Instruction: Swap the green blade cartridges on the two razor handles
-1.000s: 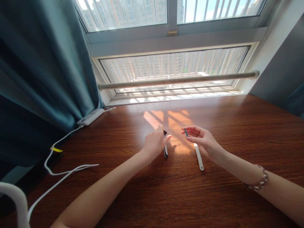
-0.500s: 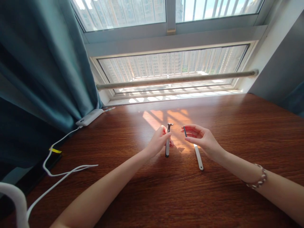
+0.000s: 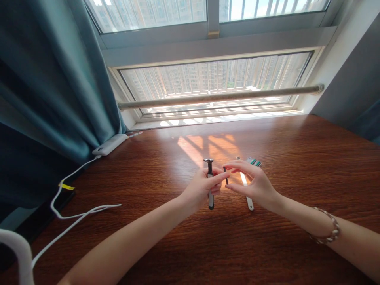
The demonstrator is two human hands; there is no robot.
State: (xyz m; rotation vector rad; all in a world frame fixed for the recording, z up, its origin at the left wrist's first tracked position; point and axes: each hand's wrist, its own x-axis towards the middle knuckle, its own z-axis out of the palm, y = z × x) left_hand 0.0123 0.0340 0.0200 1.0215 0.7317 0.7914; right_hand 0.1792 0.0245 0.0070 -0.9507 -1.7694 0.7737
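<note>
My left hand (image 3: 203,186) is closed around a grey and black razor handle (image 3: 210,200), held upright with its metal T-shaped head at the top. My right hand (image 3: 252,178) pinches a narrow dark strip (image 3: 225,175), which looks like a razor blade cartridge, between thumb and fingers. A finger of my left hand reaches to the strip and appears to touch it. Behind my right hand a slim white-handled tool (image 3: 250,204) lies on the table, partly hidden. Past my right fingers lies a small clear pack with teal and black pieces (image 3: 254,162).
The brown wooden table (image 3: 166,245) runs up to a window with a pale rail (image 3: 213,97). At the left are a white power strip (image 3: 109,145), white cables (image 3: 89,211) and a blue curtain (image 3: 74,79). A curved white tube (image 3: 20,245) stands at the lower left.
The razor handle has been lowered and turned so its head faces me. My right hand has brought the dark strip left, close to my left fingers. The clear pack has come into sight.
</note>
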